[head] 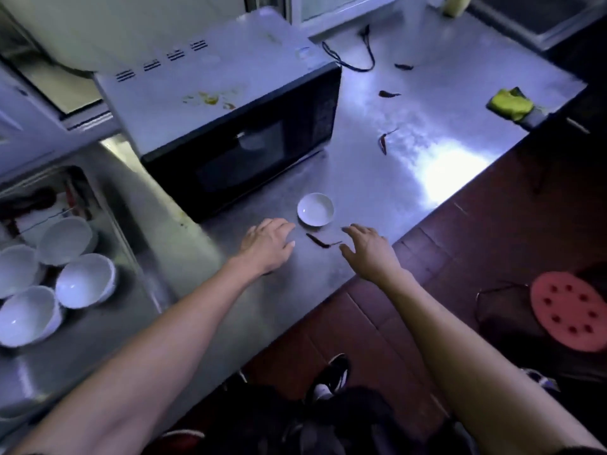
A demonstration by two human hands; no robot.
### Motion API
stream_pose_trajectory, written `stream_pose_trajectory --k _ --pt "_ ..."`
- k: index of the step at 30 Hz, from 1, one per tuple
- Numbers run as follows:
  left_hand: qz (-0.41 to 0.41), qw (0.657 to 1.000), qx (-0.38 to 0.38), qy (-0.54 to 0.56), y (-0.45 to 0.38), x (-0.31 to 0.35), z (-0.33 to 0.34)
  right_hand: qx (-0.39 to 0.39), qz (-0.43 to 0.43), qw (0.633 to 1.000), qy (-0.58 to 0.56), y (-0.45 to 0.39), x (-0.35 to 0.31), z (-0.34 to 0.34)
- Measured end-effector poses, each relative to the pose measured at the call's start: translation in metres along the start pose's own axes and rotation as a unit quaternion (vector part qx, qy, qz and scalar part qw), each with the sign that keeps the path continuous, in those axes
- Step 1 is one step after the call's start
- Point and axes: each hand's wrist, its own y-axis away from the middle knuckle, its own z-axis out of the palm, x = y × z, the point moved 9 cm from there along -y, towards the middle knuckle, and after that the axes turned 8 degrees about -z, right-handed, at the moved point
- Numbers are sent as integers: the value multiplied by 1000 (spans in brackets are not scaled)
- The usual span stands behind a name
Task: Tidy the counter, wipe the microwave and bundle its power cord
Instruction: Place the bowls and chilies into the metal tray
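A black microwave (230, 103) with a stained white top stands on the steel counter (410, 165). Its black power cord (358, 60) lies loose behind it. A small white dish (316, 210) sits in front of the microwave. A dark dried chili (322, 242) lies just below the dish, between my hands. My left hand (267, 246) rests on the counter with relaxed fingers, left of the chili. My right hand (368, 246) hovers open just right of it, holding nothing. More chilies, one (384, 139) mid-counter, lie farther back. A yellow-green cloth (509, 103) lies at the far right edge.
Several white bowls (49, 277) sit in a sink area at the left. A pink perforated stool (571, 310) stands on the dark floor at the right. My shoes (331, 376) show below the counter's front edge. A pale bottle (455, 4) stands at the back.
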Motion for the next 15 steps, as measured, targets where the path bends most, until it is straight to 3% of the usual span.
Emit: stream_pose_trajectory --k 8,15 --pt "-19 999 -40 -33 -34 70 19 6 55 998 -27 37 108 -14" --pt "-18 998 -38 -43 -58 83 30 -11 42 998 -39 25 123 -5"
